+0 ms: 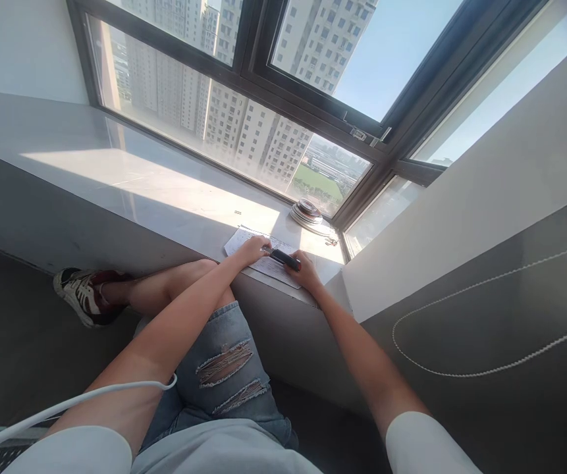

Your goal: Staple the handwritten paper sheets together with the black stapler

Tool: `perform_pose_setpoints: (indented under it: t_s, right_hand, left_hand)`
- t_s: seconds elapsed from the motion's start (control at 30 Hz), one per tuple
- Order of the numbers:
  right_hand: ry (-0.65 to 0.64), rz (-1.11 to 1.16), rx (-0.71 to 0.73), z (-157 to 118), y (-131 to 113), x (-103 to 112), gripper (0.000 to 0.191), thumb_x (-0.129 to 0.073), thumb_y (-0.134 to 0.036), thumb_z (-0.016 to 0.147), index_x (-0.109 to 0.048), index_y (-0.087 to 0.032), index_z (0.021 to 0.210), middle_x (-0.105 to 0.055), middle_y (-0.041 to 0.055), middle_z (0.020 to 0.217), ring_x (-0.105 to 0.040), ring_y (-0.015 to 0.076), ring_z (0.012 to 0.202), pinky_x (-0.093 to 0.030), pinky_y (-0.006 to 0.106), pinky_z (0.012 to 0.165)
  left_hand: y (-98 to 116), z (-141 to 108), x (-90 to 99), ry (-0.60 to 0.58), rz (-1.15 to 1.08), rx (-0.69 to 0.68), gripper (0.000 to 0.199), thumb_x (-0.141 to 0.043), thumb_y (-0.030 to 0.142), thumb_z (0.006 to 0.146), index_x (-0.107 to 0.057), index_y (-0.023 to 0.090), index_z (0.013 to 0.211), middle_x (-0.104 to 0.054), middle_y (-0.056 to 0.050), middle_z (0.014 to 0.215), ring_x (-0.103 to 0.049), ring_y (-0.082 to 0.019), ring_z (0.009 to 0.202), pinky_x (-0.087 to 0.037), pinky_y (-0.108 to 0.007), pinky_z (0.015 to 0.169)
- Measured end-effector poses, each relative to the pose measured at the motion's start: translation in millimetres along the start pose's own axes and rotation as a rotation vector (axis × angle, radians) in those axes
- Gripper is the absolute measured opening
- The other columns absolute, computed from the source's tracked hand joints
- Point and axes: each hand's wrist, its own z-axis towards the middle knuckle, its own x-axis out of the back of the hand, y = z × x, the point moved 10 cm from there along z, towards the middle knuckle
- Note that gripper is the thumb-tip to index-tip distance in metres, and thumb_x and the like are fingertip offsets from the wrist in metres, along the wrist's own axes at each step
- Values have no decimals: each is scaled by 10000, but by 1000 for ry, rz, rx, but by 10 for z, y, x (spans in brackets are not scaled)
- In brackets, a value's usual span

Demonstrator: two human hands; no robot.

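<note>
A black, elongated object with a silvery end (284, 259) spans the space between my two hands, just above the windowsill. I cannot make out its exact kind. My left hand (254, 250) is closed around its silvery end. My right hand (307, 271) grips the black end, fingers wrapped round it. Beneath both hands lies a printed sheet of paper (238, 241), flat on the sill near its front edge and partly covered by the hands.
The pale windowsill (164, 191) runs below the dark window frame (243, 79). A round, coiled-looking item (307, 214) sits in its right corner, with a small metallic object (331, 241) beside it. A bead chain (441, 375) hangs at right; a white cable (80, 398) crosses my left arm.
</note>
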Motion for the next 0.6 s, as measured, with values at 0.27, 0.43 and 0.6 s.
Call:
perform_pose_setpoints:
  t_s: [0.27,0.43,0.6]
  right_hand:
    - [40,-100,109,-55,-169,57,531,-598,-137,890,-603,-213,1415,-624,153,1266,-579,342,1176,-519,467,1032]
    - [154,-273,178,-109,-202,136,657,-521,-13,879,-613,-202,1502,-602,163,1303,-561,346,1183,-546,471,981]
    - [194,-370,229,-150,-252,154,781,-522,20,847,-596,-273,1567,-594,145,1297,-565,341,1158,-548,486,987]
  left_hand:
    - [-194,-43,52,84,-337,163,411,-871,145,854,-658,147,1207,-768,-157,1150,-777,-297,963,-652,-450,895]
    - [-300,-50,-122,7,-662,279,622,-998,209,781,-636,85,1272,-786,-204,1089,-804,-299,889,-680,-435,838]
    - [-259,-58,-257,-82,-891,324,533,-1077,272,669,-770,96,1067,-806,-137,887,-818,-343,948,-677,-436,915]
